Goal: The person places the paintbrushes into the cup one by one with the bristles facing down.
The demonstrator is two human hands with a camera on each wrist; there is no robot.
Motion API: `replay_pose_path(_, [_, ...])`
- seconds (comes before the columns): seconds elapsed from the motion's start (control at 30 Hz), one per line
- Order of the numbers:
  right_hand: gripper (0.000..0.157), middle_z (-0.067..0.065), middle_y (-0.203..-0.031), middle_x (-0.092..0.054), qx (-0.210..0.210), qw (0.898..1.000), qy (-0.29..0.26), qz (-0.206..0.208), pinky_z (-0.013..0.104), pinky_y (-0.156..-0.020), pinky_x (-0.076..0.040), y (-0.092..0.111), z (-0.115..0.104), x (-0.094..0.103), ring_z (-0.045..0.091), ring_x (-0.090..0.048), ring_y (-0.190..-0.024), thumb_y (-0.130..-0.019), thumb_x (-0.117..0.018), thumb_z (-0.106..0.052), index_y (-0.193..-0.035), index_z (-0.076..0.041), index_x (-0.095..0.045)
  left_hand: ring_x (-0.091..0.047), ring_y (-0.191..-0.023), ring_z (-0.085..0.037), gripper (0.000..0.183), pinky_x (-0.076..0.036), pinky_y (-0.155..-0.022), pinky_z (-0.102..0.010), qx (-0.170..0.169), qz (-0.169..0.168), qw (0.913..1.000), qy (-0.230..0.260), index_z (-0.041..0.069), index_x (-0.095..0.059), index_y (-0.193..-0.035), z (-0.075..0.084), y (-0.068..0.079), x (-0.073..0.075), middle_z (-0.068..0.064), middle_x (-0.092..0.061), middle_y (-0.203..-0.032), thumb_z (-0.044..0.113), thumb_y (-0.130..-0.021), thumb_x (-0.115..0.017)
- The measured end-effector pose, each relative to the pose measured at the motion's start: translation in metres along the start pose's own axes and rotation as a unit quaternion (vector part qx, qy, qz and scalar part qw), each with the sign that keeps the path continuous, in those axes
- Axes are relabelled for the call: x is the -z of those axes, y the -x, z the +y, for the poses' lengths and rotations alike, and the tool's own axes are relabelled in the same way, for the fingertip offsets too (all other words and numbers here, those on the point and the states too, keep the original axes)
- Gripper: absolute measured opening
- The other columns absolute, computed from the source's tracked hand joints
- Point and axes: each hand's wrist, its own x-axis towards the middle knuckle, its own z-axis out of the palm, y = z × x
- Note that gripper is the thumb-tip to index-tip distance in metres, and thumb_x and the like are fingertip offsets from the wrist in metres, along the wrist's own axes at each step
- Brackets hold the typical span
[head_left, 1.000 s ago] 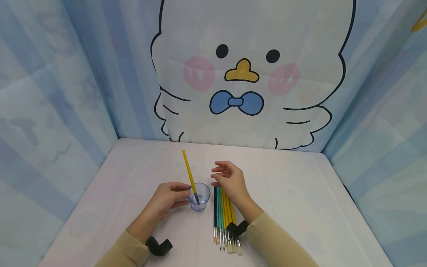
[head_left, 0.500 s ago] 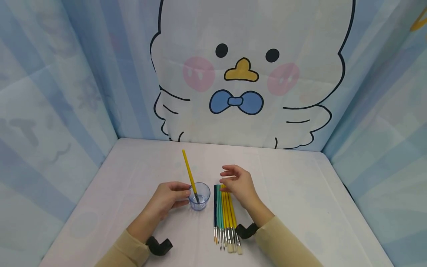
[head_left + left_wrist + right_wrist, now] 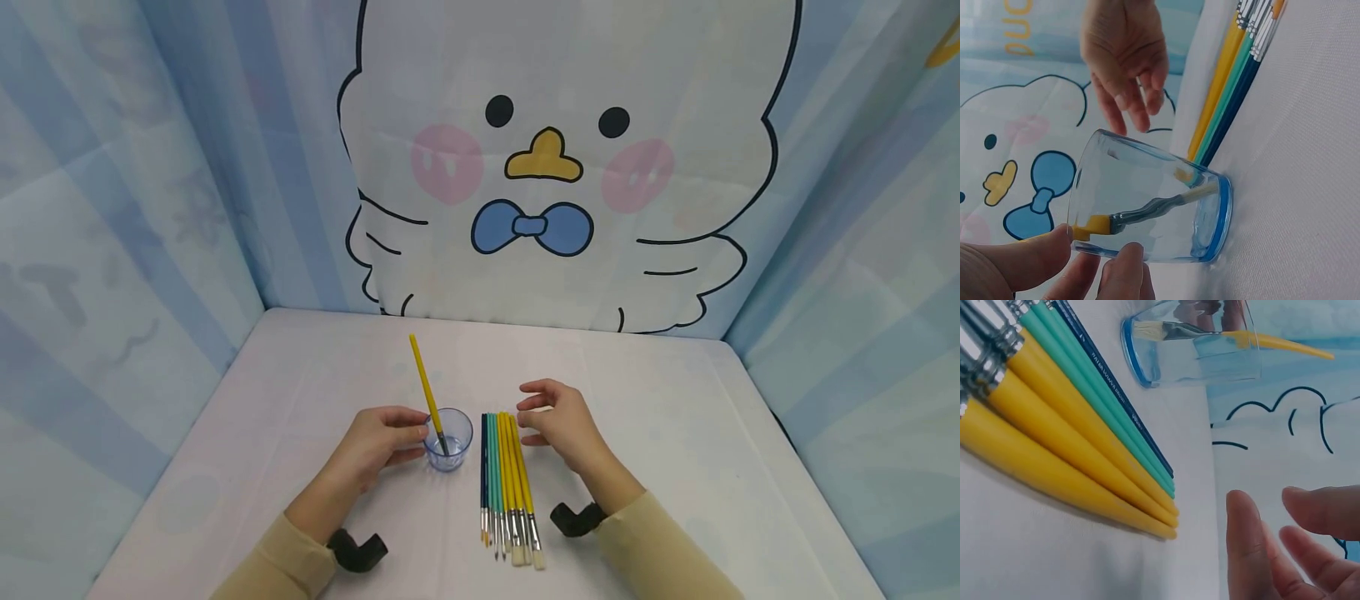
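Observation:
A clear, blue-tinted cup (image 3: 459,442) stands upright on the table. Inside it leans a yellow-handled paintbrush (image 3: 423,375), bristles down. My left hand (image 3: 382,442) holds the cup at its left side; the left wrist view shows the thumb at the rim and the other fingers against the wall. Right of the cup lies a row of paintbrushes (image 3: 506,467) with dark blue, green and yellow handles, bristles toward me. My right hand (image 3: 562,417) hovers just right of the row's handle ends, fingers loosely bent, with nothing between them.
The table (image 3: 675,467) has a pale cloth. Behind it hangs a curtain (image 3: 540,283) printed with a white cartoon bird, and striped blue curtains (image 3: 112,250) enclose the sides. A black wrist mount (image 3: 360,552) sits at each cuff.
My right hand has moved right and slightly toward me, from above the handle ends of the row to beside it. The left hand, cup and brushes have stayed put.

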Motion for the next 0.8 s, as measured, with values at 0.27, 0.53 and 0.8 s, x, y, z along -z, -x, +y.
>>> replay_pose_path(0.27, [0.046,0.012,-0.105,-0.069,-0.049,0.997,0.050,-0.018,0.034,-0.066,-0.066,0.006,0.007,0.004,0.022,-0.069,-0.081,-0.087,-0.076,-0.004,-0.131,-0.011,-0.063,-0.074,-0.099,-0.023,0.024,-0.066,-0.085,-0.036,-0.001,-0.001,1.0000,0.000,0.005,-0.074,-0.116,-0.001,-0.001,0.000,-0.015,-0.070,-0.119,0.006,-0.093,-0.073])
replay_pose_path(0.53, [0.042,0.011,-0.097,-0.068,-0.054,0.993,0.097,-0.036,0.032,-0.062,-0.065,0.013,0.014,0.003,0.023,-0.066,-0.074,-0.085,-0.079,-0.002,-0.124,-0.009,-0.065,-0.074,-0.102,-0.025,0.024,-0.066,-0.086,-0.036,-0.002,-0.004,1.0000,-0.001,0.005,-0.073,-0.117,-0.001,-0.001,0.000,-0.018,-0.069,-0.122,0.007,-0.093,-0.073])
replay_pose_path(0.8, [0.037,0.010,-0.091,-0.067,-0.072,0.988,0.126,-0.044,0.029,-0.059,-0.063,0.018,0.018,-0.001,0.022,-0.066,-0.066,-0.084,-0.080,-0.004,-0.118,-0.009,-0.065,-0.073,-0.100,-0.023,0.025,-0.066,-0.085,-0.036,-0.004,-0.003,1.0000,0.000,0.005,-0.073,-0.117,-0.002,-0.001,0.000,-0.016,-0.070,-0.120,0.007,-0.093,-0.073])
